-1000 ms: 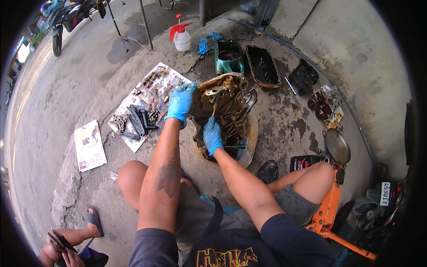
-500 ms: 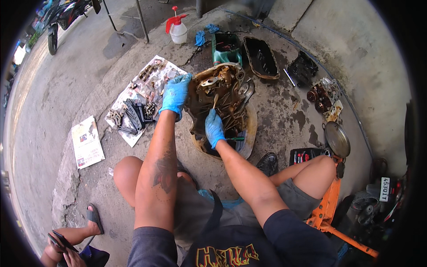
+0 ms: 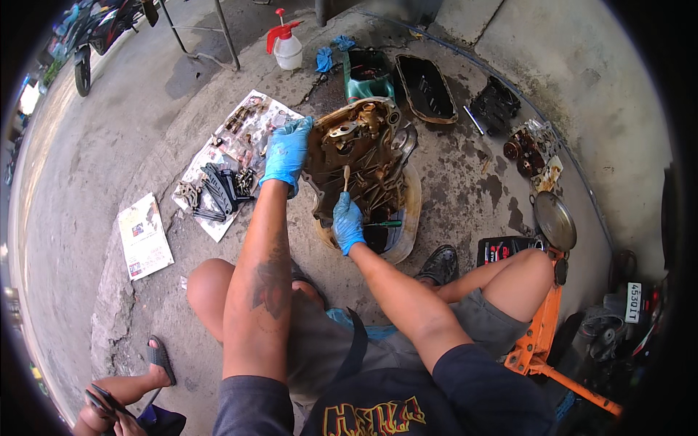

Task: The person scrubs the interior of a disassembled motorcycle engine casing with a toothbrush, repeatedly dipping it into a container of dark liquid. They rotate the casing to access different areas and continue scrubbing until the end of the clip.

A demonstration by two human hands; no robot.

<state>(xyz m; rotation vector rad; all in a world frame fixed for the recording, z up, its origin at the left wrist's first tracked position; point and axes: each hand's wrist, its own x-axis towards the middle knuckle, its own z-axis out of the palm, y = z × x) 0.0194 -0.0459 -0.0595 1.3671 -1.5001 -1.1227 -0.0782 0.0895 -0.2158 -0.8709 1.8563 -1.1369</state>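
Note:
My left hand [image 3: 288, 151], in a blue glove, is closed on the upper left edge of a large oily metal engine cover [image 3: 342, 156]. The cover is held tilted up over a pale plastic basin [image 3: 411, 218] full of dirty metal parts. In my right hand [image 3: 348, 222], also gloved in blue, is a slim brush [image 3: 347, 178] with a light tan end. Its tip points up against the inner face of the cover; whether it touches cannot be told. A green-handled tool [image 3: 385, 224] lies in the basin beside my right hand.
Left lie parts on newspaper [image 3: 218, 227] and a printed sheet [image 3: 144, 236]. Beyond the basin stand a cut green container [image 3: 368, 89], a black oil pan [image 3: 427, 91] and a red-topped sprayer [image 3: 288, 52]. An orange jack [image 3: 534, 338] stands at right; another person's foot [image 3: 160, 363] shows lower left.
My right hand and the brush have moved a little down toward me and slightly left along the cover. My left hand keeps its hold on the cover's edge.

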